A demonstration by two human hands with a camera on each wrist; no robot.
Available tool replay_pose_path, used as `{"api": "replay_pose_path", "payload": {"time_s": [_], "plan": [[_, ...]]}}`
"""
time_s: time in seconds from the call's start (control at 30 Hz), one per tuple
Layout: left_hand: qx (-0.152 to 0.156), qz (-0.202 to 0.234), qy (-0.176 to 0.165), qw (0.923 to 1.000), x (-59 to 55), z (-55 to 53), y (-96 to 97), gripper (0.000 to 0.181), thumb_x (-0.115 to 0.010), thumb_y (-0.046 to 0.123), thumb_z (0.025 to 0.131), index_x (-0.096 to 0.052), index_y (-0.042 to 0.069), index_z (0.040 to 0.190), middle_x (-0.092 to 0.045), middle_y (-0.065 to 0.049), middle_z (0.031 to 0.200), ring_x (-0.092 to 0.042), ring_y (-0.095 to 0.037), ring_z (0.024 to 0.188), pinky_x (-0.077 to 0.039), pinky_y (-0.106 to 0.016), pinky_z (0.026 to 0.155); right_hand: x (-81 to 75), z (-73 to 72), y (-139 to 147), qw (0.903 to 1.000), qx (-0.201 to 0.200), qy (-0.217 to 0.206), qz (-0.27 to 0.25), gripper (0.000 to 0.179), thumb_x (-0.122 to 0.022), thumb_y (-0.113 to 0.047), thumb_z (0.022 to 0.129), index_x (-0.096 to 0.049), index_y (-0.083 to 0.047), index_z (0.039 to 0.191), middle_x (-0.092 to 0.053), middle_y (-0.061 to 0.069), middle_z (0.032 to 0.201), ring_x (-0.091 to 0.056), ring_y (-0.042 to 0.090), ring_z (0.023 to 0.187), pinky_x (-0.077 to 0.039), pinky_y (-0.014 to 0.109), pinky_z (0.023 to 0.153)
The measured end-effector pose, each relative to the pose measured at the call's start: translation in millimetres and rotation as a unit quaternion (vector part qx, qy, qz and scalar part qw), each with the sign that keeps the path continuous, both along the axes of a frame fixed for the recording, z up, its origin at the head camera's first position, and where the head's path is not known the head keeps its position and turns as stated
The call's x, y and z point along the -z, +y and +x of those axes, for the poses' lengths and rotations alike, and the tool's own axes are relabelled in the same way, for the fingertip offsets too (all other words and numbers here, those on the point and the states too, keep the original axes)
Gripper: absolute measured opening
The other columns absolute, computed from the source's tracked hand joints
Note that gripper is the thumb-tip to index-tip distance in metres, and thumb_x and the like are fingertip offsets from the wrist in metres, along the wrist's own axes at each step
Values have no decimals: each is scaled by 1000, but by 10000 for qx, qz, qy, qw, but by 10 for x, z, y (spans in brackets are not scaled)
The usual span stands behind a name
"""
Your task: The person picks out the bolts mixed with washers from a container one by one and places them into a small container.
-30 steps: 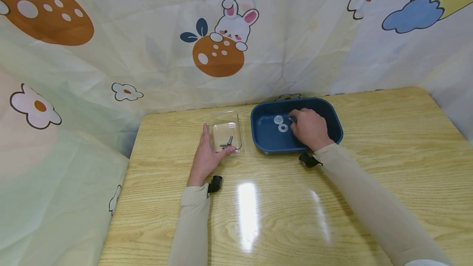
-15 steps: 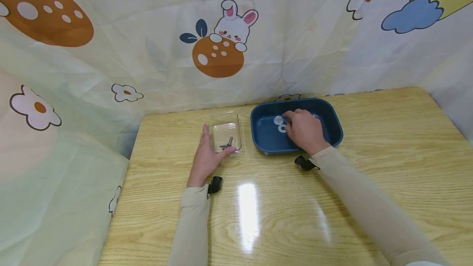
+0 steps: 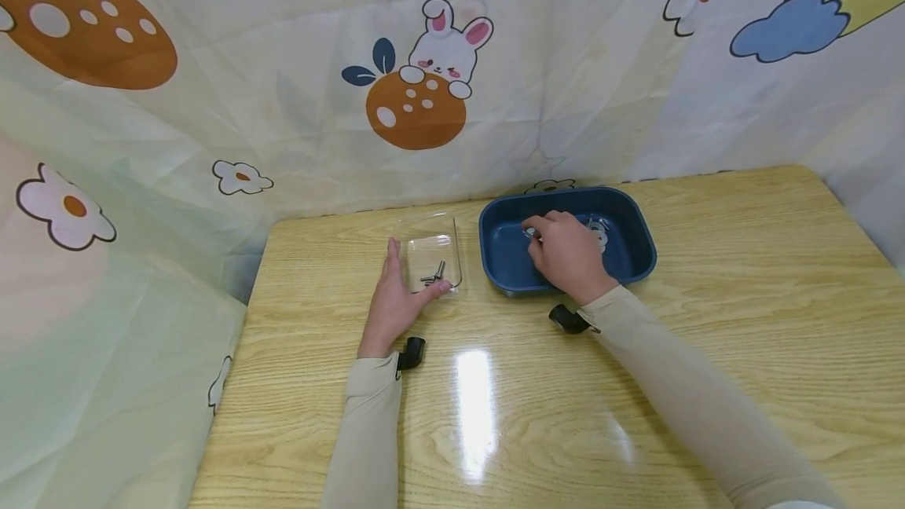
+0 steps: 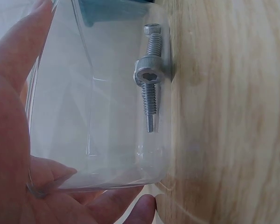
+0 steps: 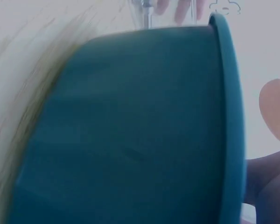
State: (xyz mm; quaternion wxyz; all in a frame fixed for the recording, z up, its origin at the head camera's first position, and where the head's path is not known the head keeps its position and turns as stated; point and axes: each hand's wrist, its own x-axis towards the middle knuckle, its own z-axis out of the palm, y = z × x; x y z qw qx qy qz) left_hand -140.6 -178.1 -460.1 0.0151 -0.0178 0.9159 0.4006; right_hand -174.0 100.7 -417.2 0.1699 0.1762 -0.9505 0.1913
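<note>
My left hand (image 3: 396, 305) holds the near left corner of a clear plastic box (image 4: 60, 107). Its thumb lies along the near side and its fingers along the left wall. Inside lie a few socket-head bolts (image 4: 149, 70), overlapping by the wall. Over at the right, my right hand (image 3: 569, 254) reaches into a dark blue tray (image 3: 505, 269). Index finger and thumb close on a small pale washer (image 3: 530, 232), mostly covered by the fingertips. More washers (image 3: 599, 236) and some thin metal pieces lie to the right of that hand. The tray's wall hides most of that hand in the right wrist view.
Both containers stand on a light wood table (image 3: 438, 430), the blue tray to the right of the clear box with a small gap between them. A patterned curtain (image 3: 297, 100) hangs behind the table's back edge.
My right hand has moved left inside the tray, over the two washers lying there. More washers and metal pieces show behind it on the right. My left hand and the box stay put.
</note>
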Motion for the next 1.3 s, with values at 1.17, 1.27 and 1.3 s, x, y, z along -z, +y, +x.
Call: {"api": "replay_pose_path", "payload": {"time_s": [1.17,1.27,1.3], "plan": [[23,25,-50,10000,0,-27,-25,124,-68,68,65,7,18,150,-5,2,155,-10,-23,140,-19,-46,110,-21,117,-499,9994,-356,22,26,20,-61,-13,86,-71,-14,104,-63,5,89,-56,20,75,-48,31,49],[57,-18,-4,10000,9,-32,-35,125,-66,72,64,6,16,150,-5,0,155,-10,-24,140,-20,-45,110,-10,119,-540,9992,-370,113,-13,20,-61,-13,86,-71,-14,103,-63,5,88,-56,19,75,-48,30,49],[52,-24,4,10000,10,-34,-36,125,-65,72,63,6,16,150,-5,0,155,-10,-24,140,-20,-45,110,-7,119,-554,9992,-385,130,-16,20,-60,-13,86,-71,-14,103,-63,4,88,-56,19,75,-48,30,50]]}}
